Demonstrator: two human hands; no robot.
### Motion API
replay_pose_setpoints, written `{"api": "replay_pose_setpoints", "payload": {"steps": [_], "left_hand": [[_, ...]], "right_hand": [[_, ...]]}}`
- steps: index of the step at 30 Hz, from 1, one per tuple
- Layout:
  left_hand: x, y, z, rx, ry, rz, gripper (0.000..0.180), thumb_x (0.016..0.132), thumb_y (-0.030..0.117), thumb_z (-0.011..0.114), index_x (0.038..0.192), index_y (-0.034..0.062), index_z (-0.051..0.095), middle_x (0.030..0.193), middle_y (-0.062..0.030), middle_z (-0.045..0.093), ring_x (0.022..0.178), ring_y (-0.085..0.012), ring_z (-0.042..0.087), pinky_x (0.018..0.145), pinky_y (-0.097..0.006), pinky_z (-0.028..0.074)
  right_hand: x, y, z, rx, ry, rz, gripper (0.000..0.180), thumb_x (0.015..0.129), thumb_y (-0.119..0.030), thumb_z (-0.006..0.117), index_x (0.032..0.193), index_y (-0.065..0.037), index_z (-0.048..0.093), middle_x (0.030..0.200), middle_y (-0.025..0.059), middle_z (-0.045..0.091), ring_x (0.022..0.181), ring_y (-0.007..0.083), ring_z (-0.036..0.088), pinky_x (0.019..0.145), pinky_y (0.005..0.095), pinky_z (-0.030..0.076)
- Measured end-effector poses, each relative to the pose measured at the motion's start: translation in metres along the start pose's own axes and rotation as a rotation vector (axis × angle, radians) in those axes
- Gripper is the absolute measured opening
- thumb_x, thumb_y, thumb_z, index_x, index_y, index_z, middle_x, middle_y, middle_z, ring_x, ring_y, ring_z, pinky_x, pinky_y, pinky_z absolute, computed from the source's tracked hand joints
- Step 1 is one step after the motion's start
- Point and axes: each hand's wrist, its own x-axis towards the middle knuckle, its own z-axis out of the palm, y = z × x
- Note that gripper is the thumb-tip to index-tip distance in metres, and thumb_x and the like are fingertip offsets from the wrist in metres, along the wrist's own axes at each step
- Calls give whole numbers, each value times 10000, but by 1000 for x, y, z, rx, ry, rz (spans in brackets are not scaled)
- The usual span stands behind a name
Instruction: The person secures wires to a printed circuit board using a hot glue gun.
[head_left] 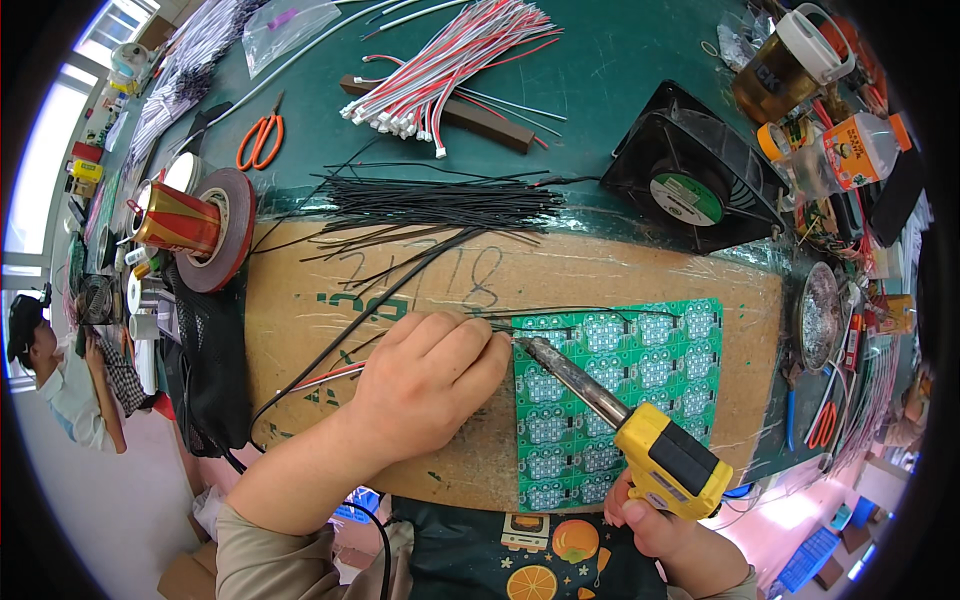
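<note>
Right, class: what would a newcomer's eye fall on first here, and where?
First, probably, the yellow-and-black soldering tool in the right hand, its metal barrel angled over a green circuit panel right of centre. Next, the bundle of red-and-white wires lying across a long brown bar at top centre, then the square black fan at upper right.

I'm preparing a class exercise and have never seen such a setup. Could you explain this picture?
No robot here: these are a person's bare hands, seen from above by a fisheye camera worn on the head, so straight edges bend. The right hand holds a yellow soldering gun. The left hand is bunched near its tip; what the fingers grip is hidden. A green circuit panel lies on cardboard. Farther off on the green tabletop are black wires, red-and-white wires, a fan and orange-handled scissors.
</note>
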Motion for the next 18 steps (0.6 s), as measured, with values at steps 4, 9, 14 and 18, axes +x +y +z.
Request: {"api": "replay_pose_setpoints", "payload": {"steps": [4, 9, 14, 18], "left_hand": [[0, 0, 0, 2, -4, -2, 309, 724, 140, 571, 996, 6, 631, 924, -82, 566, 823, -217, 571, 694, -324, 461], [0, 0, 0, 1, 1, 3, 307, 723, 139, 571, 992, 5, 631, 921, -81, 566, 819, -217, 570, 695, -321, 462], [0, 0, 0, 4, 3, 6, 313, 718, 138, 570, 996, 5, 629, 922, -78, 564, 821, -215, 569, 694, -323, 459], [-1, 1, 0, 3, 0, 1, 314, 718, 138, 571, 997, 6, 629, 923, -76, 564, 823, -212, 569, 691, -320, 456]], "right_hand": [[0, -10, 9, 128, 95, 2, 505, 823, -247, 712, 1187, -6, 458, 685, 69, 510, 573, 171, 503, 543, 320, 463], [-1, -9, 7, 82, 74, -13, 503, 827, -231, 706, 1199, -5, 453, 688, 72, 509, 578, 171, 504, 538, 322, 462], [0, -10, 10, 85, 109, -11, 475, 824, -251, 709, 1151, 0, 473, 685, 66, 506, 584, 168, 510, 538, 320, 465], [0, -10, 8, 66, 96, 39, 450, 812, -278, 718, 1070, 4, 481, 686, 59, 505, 585, 165, 510, 542, 315, 467]]}}
